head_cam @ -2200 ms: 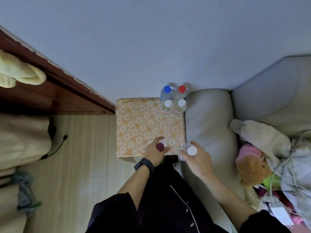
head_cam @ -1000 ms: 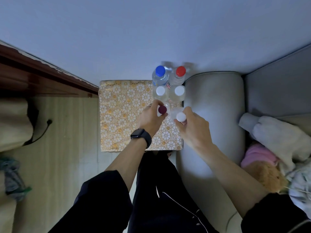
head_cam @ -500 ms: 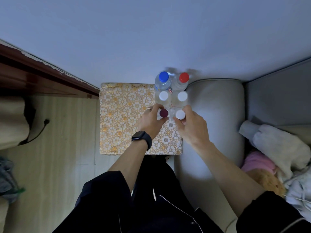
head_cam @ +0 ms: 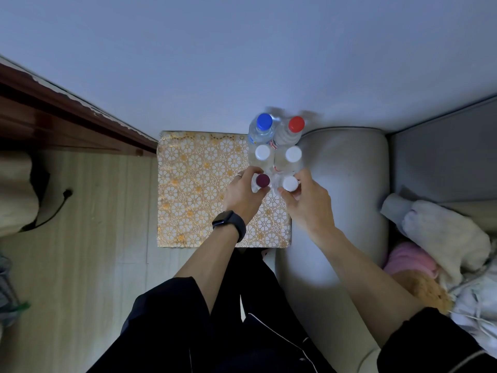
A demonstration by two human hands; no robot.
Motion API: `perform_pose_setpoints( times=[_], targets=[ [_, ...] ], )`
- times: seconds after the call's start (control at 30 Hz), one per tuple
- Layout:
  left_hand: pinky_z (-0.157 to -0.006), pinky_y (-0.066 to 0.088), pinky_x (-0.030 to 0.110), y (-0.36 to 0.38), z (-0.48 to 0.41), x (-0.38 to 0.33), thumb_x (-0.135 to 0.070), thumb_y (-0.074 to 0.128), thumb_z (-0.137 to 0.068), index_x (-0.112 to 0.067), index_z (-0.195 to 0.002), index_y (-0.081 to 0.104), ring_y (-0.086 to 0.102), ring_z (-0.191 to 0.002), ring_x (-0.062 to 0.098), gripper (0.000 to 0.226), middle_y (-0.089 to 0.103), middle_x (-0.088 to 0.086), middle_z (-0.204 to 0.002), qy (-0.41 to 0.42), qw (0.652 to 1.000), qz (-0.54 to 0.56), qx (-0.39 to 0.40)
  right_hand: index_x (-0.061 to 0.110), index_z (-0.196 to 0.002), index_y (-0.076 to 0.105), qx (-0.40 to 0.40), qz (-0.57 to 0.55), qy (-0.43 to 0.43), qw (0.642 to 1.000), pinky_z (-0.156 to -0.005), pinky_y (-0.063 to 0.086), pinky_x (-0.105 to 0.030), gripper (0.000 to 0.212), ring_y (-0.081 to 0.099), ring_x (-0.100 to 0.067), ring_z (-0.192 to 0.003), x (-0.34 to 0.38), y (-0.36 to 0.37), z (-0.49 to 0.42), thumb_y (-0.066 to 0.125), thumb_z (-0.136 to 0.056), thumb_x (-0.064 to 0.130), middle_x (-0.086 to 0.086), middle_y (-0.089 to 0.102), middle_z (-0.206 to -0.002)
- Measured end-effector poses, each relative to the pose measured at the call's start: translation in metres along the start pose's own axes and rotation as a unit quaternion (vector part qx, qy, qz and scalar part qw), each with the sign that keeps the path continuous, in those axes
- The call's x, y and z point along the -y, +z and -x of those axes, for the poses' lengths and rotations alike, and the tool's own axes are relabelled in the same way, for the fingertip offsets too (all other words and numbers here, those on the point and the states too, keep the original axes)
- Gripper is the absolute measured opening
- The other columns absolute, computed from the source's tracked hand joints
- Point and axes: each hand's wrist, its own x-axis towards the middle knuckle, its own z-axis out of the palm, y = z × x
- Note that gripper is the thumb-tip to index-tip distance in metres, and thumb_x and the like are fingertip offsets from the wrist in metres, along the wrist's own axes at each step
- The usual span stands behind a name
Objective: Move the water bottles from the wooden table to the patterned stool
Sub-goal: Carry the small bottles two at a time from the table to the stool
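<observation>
Pale blue-grey wall (head_cam: pixel 242 49); light plank floor (head_cam: pixel 80 265); grey sofa arm (head_cam: pixel 344 184); dark wood trim (head_cam: pixel 53 111), possibly skirting.

Your square cushioned stool (head_cam: pixel 199 189) reads white with gold-orange flowers. At its one o'clock, atop clear plastic: blue cap (head_cam: pixel 264 121), red cap (head_cam: pixel 296 123), a white cap (head_cam: pixel 263 152), another white cap (head_cam: pixel 293 154), then maroon-capped bottle (head_cam: pixel 262 180) and nearest white-capped bottle (head_cam: pixel 290 183).

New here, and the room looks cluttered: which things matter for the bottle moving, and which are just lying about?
Job:
patterned stool
maroon-capped bottle, held by left hand
white-capped bottle, held by right hand
four bottles behind them

Lying about:
sofa armrest
plush toys
black cable
</observation>
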Motion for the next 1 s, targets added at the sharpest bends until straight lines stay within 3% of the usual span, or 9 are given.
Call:
perform_pose_setpoints(
  times=[0.13,0.27,0.4,0.5,0.63,0.8,0.9,1.0],
  targets=[
    [-0.084,0.05,0.035,-0.01,0.006,0.005,-0.045,0.075,-0.08,-0.031,-0.124,0.054,0.06,-0.103,0.021,0.051,0.061,-0.002,-0.119,0.01,0.999,-0.001,0.05,0.022,-0.108,0.044,0.041,-0.019,0.037,0.998,-0.075,0.052,-0.039,0.039,0.067,-0.02,-0.086,0.001,-0.007,0.002,0.071,-0.086,0.039,0.003,0.068,-0.096],
    [-0.089,0.05,0.038,-0.03,0.028,-0.001,-0.044,0.068,-0.086,-0.034,-0.139,0.04,0.058,-0.115,0.026,0.061,0.056,0.001,-0.135,0.01,0.998,-0.026,0.061,0.02,-0.133,0.034,0.111,0.009,0.06,0.992,-0.079,0.047,-0.035,0.061,0.066,-0.024,-0.094,0.011,-0.032,0.011,0.07,-0.087,0.037,-0.001,0.067,-0.107],
    [-0.09,0.051,0.039,-0.065,0.063,-0.009,-0.048,0.062,-0.091,-0.034,-0.144,0.036,0.055,-0.12,0.026,0.061,0.05,0.005,-0.142,-0.002,0.995,-0.061,0.08,0.024,-0.138,0.03,0.128,0.009,0.068,0.989,-0.083,0.047,-0.037,0.06,0.067,-0.023,-0.097,0.037,-0.062,0.037,0.064,-0.09,0.039,0.002,0.066,-0.112],
    [-0.087,0.052,0.038,-0.096,0.088,-0.011,-0.049,0.058,-0.093,-0.037,-0.144,0.035,0.057,-0.118,0.026,0.057,0.048,0.006,-0.144,-0.01,0.995,-0.058,0.083,0.03,-0.137,0.038,0.14,-0.004,0.057,0.989,-0.091,0.047,-0.036,0.053,0.064,-0.019,-0.107,0.067,-0.082,0.061,0.06,-0.09,0.045,0.006,0.063,-0.118],
    [-0.096,0.05,0.039,-0.149,0.118,-0.013,-0.055,0.055,-0.091,-0.04,-0.14,0.037,0.052,-0.126,0.023,0.054,0.043,-0.001,-0.15,0.01,0.997,-0.061,0.038,0.033,-0.127,0.057,0.125,0.026,-0.041,0.991,-0.093,0.043,-0.028,0.034,0.056,-0.013,-0.116,0.122,-0.102,0.09,0.054,-0.095,0.042,0.008,0.06,-0.13],
    [-0.11,0.039,0.043,-0.228,0.156,-0.006,-0.062,0.047,-0.091,-0.043,-0.139,0.042,0.04,-0.137,0.024,0.051,0.037,-0.004,-0.156,0.002,0.991,-0.112,-0.077,0.034,-0.116,0.066,0.082,0.029,-0.173,0.981,-0.082,0.04,-0.022,0.022,0.058,-0.01,-0.104,0.209,-0.116,0.111,0.056,-0.096,0.039,0.012,0.059,-0.123],
    [-0.116,0.027,0.04,-0.279,0.182,0.009,-0.059,0.043,-0.094,-0.04,-0.141,0.045,0.037,-0.14,0.023,0.05,0.037,-0.004,-0.156,-0.005,0.979,-0.139,-0.147,0.036,-0.116,0.067,0.059,0.046,-0.249,0.965,-0.092,0.039,-0.021,0.024,0.052,-0.011,-0.118,0.262,-0.111,0.117,0.055,-0.097,0.042,0.012,0.058,-0.125],
    [-0.117,0.027,0.043,-0.324,0.212,0.041,-0.061,0.034,-0.091,-0.042,-0.137,0.047,0.038,-0.139,0.021,0.051,0.043,-0.005,-0.151,-0.034,0.967,-0.142,-0.208,0.033,-0.119,0.068,0.06,0.072,-0.322,0.942,-0.097,0.033,-0.02,0.026,0.045,-0.014,-0.127,0.313,-0.094,0.122,0.056,-0.097,0.04,0.013,0.058,-0.128]
  ],
)
